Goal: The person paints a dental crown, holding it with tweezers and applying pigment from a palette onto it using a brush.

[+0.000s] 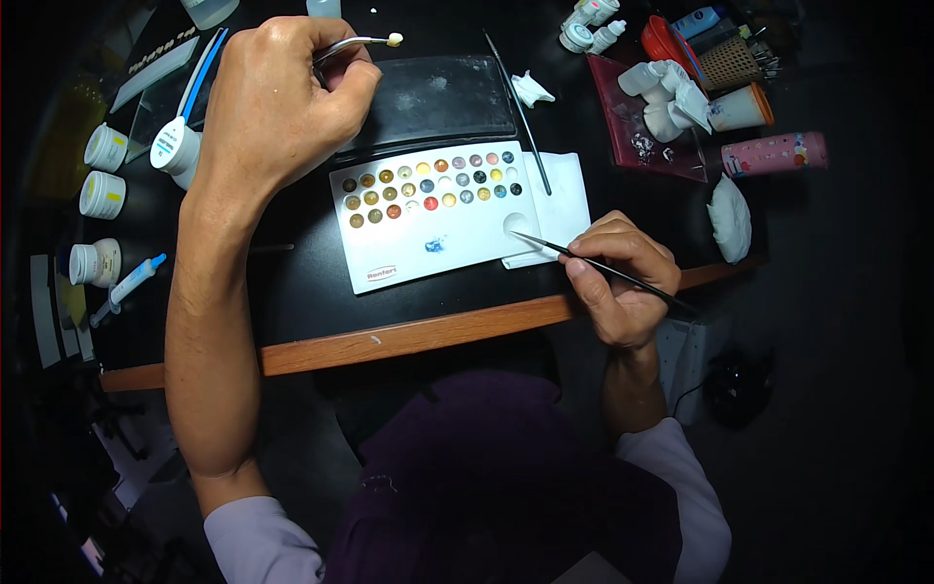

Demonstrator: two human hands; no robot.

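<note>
My left hand (pixel 287 107), raised over the far left of the table, is closed around slim curved metal tweezers (pixel 348 43). At their tip sits a small cream tooth crown (pixel 394 40). A thin dark paintbrush (pixel 623 276) is pinched in my right hand (pixel 628 282). Its tip points left, at the round shallow well (pixel 516 227) of a white palette (pixel 394 255); whether it touches cannot be made out. Rows of coloured paint dots fill the palette's upper part, and a blue smear (pixel 435 245) lies lower down. The palette partly covers a folded white paper (pixel 569 200).
Behind the palette lies a dark flat case (pixel 438 97), with another brush (pixel 525 131) beside it. Jars (pixel 101 195) and a syringe (pixel 131 284) stand or lie at left. At right are a red tray (pixel 623 127) with small bottles, a pink cylinder (pixel 773 153) and white wadding (pixel 728 219).
</note>
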